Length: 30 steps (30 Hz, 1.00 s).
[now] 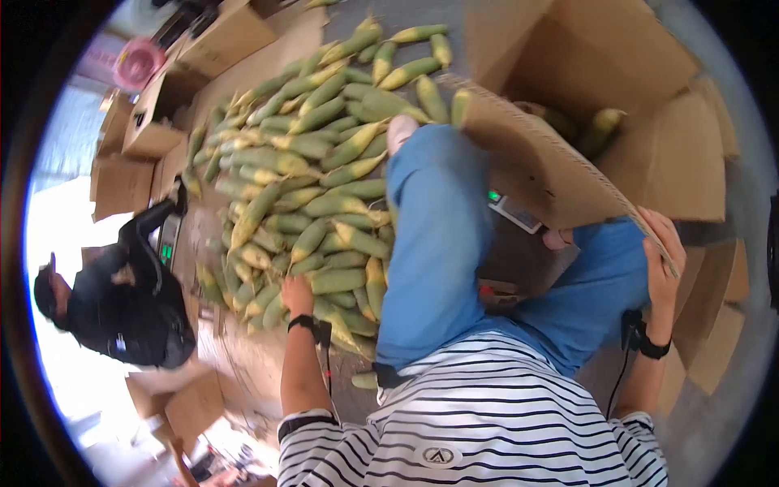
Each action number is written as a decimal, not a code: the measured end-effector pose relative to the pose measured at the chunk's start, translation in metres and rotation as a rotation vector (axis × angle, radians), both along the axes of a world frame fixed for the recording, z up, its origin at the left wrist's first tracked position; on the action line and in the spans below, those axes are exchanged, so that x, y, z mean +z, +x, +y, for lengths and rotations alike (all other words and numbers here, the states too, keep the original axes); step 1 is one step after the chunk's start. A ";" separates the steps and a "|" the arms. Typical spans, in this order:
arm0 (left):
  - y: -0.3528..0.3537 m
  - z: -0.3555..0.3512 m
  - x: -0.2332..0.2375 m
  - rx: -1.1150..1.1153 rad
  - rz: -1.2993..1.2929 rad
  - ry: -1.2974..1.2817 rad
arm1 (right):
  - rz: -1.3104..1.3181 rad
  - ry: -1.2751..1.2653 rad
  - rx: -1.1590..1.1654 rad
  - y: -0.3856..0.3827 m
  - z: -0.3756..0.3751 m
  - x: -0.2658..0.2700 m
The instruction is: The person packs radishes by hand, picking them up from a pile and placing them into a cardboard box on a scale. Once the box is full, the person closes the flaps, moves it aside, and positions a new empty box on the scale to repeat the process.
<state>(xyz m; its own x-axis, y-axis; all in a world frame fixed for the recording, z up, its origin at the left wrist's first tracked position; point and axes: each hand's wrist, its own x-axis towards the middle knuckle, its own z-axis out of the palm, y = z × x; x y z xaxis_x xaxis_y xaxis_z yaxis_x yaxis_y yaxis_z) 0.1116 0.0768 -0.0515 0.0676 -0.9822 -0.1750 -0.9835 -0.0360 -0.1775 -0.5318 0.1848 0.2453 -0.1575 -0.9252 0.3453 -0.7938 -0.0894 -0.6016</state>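
Observation:
A large heap of green and yellow radishes [292,154] lies to the left of my legs. My left hand [297,294] reaches down onto the heap's near edge and touches a radish; its fingertips are hidden, so its grip is unclear. On the right, my right hand [664,243] is closed round the edge of an open cardboard box [544,154]. Several radishes [600,134] lie inside that box. A scale [515,213] with a green display shows beside the box, between my legs.
A person in black [122,300] sits at the left beside another green display [166,252]. Open cardboard boxes [122,187] stand behind the heap. Another open box [191,406] is at the lower left, and folded cardboard [714,349] is at the right. A pink round object [139,63] is at the upper left.

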 end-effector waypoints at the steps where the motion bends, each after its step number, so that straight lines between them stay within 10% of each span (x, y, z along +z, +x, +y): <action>1: 0.018 -0.004 -0.021 -0.058 -0.032 0.081 | 0.012 -0.003 -0.053 0.001 -0.001 0.001; 11: -0.020 -0.001 0.064 -0.089 0.225 -0.218 | 0.096 -0.098 0.030 0.000 -0.005 0.001; 19: -0.167 -0.047 0.311 0.254 0.745 -0.947 | 0.090 -0.151 0.074 -0.004 -0.002 -0.006; 23: -0.211 -0.063 0.379 -0.255 1.341 -1.283 | 0.088 -0.145 0.050 -0.003 -0.002 -0.007; 30: -0.347 -0.102 0.392 -0.430 1.887 -0.734 | 0.111 -0.157 0.028 -0.004 0.000 -0.007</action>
<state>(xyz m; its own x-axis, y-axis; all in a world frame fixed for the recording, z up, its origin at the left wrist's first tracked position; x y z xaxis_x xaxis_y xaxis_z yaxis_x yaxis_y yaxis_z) -0.2354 -0.0250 0.3409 0.1115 -0.7867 0.6072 0.1368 0.6173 0.7747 -0.5354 0.1849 0.2379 -0.0851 -0.8618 0.5000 -0.8506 -0.1984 -0.4869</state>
